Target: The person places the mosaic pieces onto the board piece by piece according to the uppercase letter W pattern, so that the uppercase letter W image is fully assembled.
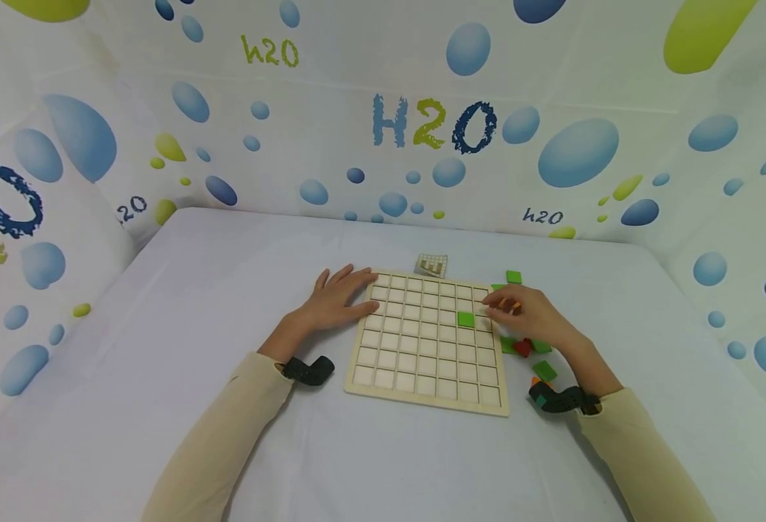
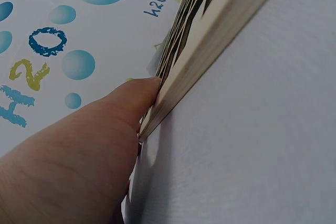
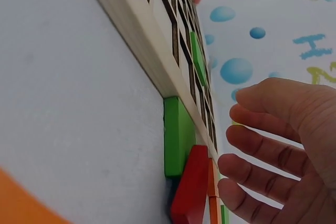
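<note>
A light wooden grid board [image 1: 422, 399] lies on the white table, with one green square tile [image 1: 465, 320] in a cell toward its right side. My left hand [image 1: 333, 299] rests on the board's left edge, fingers spread and thumb on the rim. Over the right edge hovers my right hand [image 1: 534, 313], its fingers loosely bent. No piece shows between those fingers [image 3: 262, 142] in the right wrist view. Below them lie a red piece [image 3: 191, 187] and a green tile [image 3: 177, 137] touching the board's side.
Loose green tiles [image 1: 544, 371] and orange pieces lie along the board's right side, partly hidden by my right hand. Another green tile [image 1: 514, 277] sits beyond it. A small grid-patterned card [image 1: 432, 265] is behind the board's far edge. A printed cloth backdrop [image 1: 330, 109] surrounds the table.
</note>
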Action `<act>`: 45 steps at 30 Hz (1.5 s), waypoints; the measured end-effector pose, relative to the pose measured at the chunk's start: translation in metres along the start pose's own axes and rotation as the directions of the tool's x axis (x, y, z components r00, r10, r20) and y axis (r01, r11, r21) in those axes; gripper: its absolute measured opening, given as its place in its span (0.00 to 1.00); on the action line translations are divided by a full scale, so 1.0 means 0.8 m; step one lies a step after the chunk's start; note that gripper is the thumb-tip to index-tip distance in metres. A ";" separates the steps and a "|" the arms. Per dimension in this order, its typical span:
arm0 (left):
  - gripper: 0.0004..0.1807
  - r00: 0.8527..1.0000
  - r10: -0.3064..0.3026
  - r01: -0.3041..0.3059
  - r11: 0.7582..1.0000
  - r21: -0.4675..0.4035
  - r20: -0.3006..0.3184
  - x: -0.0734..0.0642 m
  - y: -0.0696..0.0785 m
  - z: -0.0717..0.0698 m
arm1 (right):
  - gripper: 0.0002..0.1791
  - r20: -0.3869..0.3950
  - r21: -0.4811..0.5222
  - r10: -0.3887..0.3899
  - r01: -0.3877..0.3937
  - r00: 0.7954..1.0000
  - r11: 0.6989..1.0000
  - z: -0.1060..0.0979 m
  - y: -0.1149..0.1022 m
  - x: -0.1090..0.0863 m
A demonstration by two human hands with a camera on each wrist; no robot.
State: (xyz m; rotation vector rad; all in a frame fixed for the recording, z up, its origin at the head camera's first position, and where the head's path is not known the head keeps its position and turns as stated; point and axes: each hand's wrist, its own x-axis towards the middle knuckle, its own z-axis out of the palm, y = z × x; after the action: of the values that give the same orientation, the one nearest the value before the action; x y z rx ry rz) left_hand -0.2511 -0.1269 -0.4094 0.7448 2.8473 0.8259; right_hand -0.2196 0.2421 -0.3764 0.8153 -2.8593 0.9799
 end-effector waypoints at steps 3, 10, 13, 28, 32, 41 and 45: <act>0.37 1.000 0.002 -0.002 1.000 0.005 0.000 0.000 -0.001 0.000 | 0.09 -0.003 0.007 0.028 -0.028 1.000 1.000 -0.002 0.002 0.000; 0.36 1.000 0.009 -0.008 1.000 0.012 -0.010 0.000 -0.003 0.000 | 0.09 -0.011 0.032 0.045 -0.045 0.999 0.998 -0.002 0.009 0.000; 0.36 1.000 0.008 -0.008 1.000 0.013 -0.010 -0.001 -0.001 0.000 | 0.09 -0.012 0.040 0.064 -0.064 0.998 0.997 -0.001 0.013 -0.001; 0.36 1.000 0.001 -0.001 1.000 0.002 -0.007 -0.002 0.003 0.001 | 0.10 -0.101 0.017 0.172 -0.171 0.980 0.985 -0.003 0.029 -0.005; 0.36 1.000 0.005 -0.005 1.000 0.003 -0.011 -0.002 0.005 0.000 | 0.10 -0.110 0.033 0.190 -0.187 0.976 0.982 -0.003 0.029 -0.005; 0.36 1.000 0.000 0.000 1.000 0.004 -0.010 -0.002 0.005 0.001 | 0.13 -0.094 0.037 0.195 -0.193 0.976 0.981 -0.005 0.030 -0.005; 0.36 1.000 0.005 -0.005 1.000 0.008 -0.015 -0.002 0.004 0.001 | 0.14 -0.090 0.031 0.181 -0.179 0.979 0.983 -0.005 0.032 -0.003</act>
State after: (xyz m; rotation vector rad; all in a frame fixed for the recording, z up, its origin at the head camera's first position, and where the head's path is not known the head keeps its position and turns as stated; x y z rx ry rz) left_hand -0.2484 -0.1250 -0.4084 0.7502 2.8648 0.8251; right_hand -0.2303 0.2625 -0.3882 0.5040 -2.8860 1.0395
